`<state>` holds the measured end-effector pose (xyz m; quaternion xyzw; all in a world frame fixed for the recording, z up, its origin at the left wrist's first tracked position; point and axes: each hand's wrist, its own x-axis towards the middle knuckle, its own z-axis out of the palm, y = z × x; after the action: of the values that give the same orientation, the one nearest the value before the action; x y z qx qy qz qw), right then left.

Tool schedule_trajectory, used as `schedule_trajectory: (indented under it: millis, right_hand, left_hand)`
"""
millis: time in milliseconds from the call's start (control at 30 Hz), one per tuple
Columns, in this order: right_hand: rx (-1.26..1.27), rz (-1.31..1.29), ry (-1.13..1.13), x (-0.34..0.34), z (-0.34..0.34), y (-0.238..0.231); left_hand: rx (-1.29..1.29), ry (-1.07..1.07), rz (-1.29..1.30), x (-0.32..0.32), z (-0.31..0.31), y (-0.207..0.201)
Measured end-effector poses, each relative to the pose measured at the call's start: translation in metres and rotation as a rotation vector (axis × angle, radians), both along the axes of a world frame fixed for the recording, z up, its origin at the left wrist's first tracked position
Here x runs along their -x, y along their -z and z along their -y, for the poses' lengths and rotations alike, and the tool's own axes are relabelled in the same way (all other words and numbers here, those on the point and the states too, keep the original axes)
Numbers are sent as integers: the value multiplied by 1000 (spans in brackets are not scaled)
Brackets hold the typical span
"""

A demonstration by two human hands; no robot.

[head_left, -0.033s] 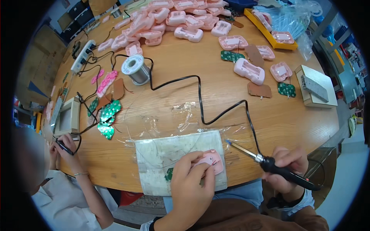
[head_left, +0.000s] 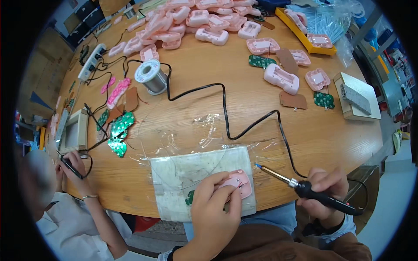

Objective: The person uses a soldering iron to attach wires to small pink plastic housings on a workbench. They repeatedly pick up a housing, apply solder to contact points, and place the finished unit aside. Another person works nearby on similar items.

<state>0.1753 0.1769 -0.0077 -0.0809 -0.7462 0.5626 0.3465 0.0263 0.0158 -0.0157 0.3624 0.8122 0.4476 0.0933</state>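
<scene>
My left hand [head_left: 216, 202] is closed over a pink plastic shell [head_left: 241, 182], its thumb and fingers pressing the piece onto a worn white mat [head_left: 174, 174]. Thin wires show on the shell near the fingertips. A green circuit board [head_left: 190, 198] pokes out beside that hand, mostly covered by it. In my right hand [head_left: 327, 191] is a soldering iron [head_left: 320, 196] with a black handle. Its metal shaft points up and left, and the bluish tip is just off the mat's right edge, apart from the shell.
A solder spool [head_left: 151, 77] stands across the table, with the iron's black cord [head_left: 225, 108] winding past it. Pink shells [head_left: 191, 21] are heaped at the back. Green boards [head_left: 121, 130] lie left; a block on a box [head_left: 358, 102] sits right. A co-worker's hand [head_left: 74, 167] holds another iron.
The soldering iron's tip has dipped slightly toward me. My left hand stays on the pink shell. The whole view has shifted very slightly.
</scene>
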Motion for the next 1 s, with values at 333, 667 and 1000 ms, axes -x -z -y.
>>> schedule_trajectory:
  millis: [333,667,1000]
  right_hand:
    - [-67,131,-160,-9,-1,6]
    - [-211,205,-295,5,-4,-4]
    - [-122,133,-221,2,-8,-5]
  left_hand:
    - [-14,12,53,-1,2,-5]
    - [-15,41,5,2,2,-9]
    - [-8,38,20,3,1,-12]
